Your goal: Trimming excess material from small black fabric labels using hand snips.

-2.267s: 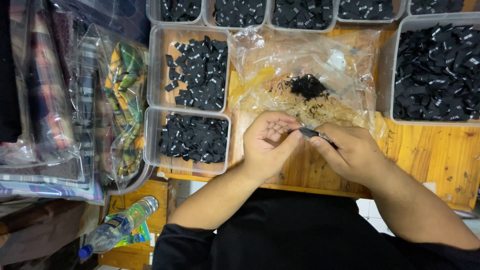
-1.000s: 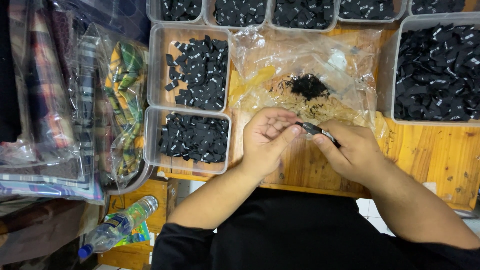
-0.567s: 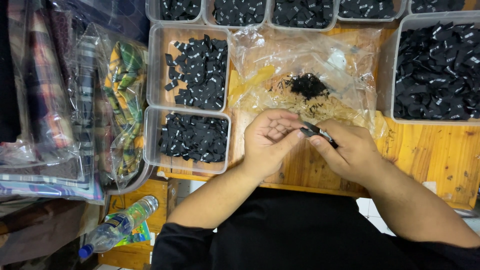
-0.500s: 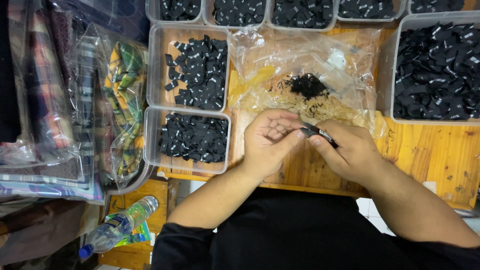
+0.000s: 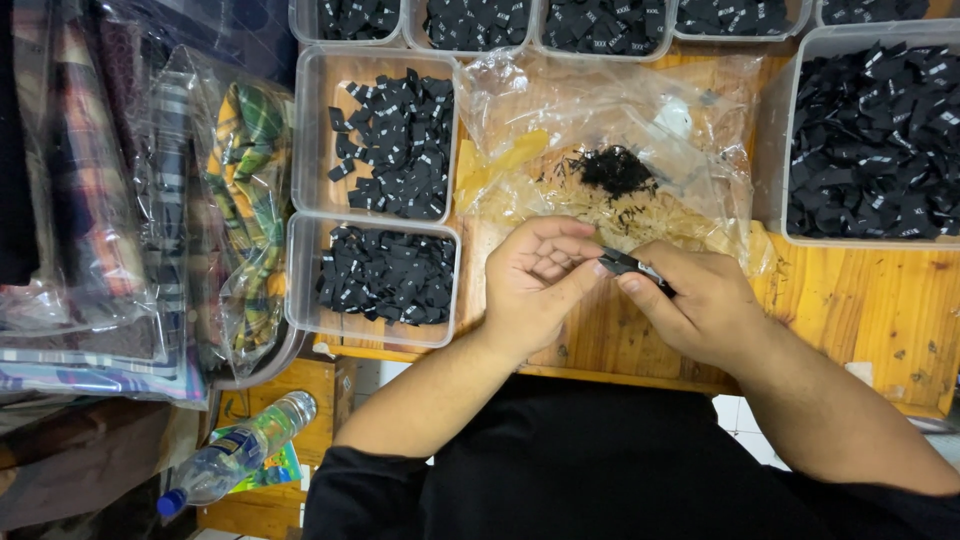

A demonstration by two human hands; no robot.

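Meanwhile, both hands meet over a yellow wooden tabletop [image 5: 860, 310], the left hand [image 5: 540, 285] and right hand [image 5: 700, 305] pinching between them one small black woven fabric label [image 5: 628, 265], fingertips closed tight on its ends. So narrow a pinch looks easy to lose: a slip would likely drop the piece onto the crumpled clear plastic bag [image 5: 610, 130] just beyond the grip, among its pale threads and a dark tuft of black scraps [image 5: 612, 170], where it would be hard to pick out. Left of the grip stand two clear rectangular plastic tubs of black labels, the near tub [image 5: 375, 280] and the far tub [image 5: 385, 140]; a larger clear bin of the same labels [image 5: 870, 140] sits to the right. Farther left lie plaid fabrics in clear wrappers [image 5: 230, 210], and a clear plastic water bottle with a blue cap [image 5: 235, 455] below.
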